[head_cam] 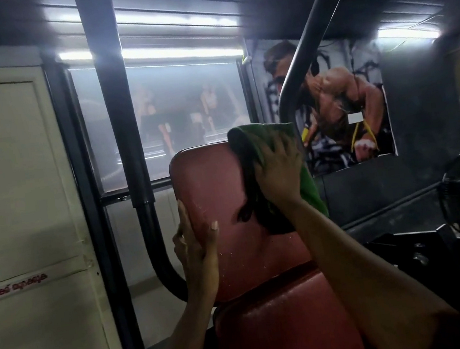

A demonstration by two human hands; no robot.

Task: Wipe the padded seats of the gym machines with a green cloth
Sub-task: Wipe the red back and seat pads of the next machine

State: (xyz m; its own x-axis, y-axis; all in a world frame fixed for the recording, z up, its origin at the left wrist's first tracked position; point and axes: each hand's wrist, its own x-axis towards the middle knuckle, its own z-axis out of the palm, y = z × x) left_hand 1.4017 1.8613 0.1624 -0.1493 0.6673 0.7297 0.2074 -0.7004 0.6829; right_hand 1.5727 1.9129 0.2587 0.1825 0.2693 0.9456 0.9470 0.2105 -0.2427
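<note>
A red padded backrest (213, 188) stands upright in the middle of the view, with the red seat pad (285, 327) below it. The green cloth (265, 138) is draped over the backrest's upper right corner. My right hand (277, 171) presses flat on the cloth with fingers spread. My left hand (195, 245) grips the backrest's left edge, thumb on the front face and fingers behind it. Small droplets speckle the pad between the two hands.
Black machine frame tubes (116, 107) rise behind the backrest on the left and slant up at the right (307, 37). A cream door (12, 178) is at left, a window (175, 117) behind, a bodybuilder poster (341, 102) at right, black machine parts (423, 246) lower right.
</note>
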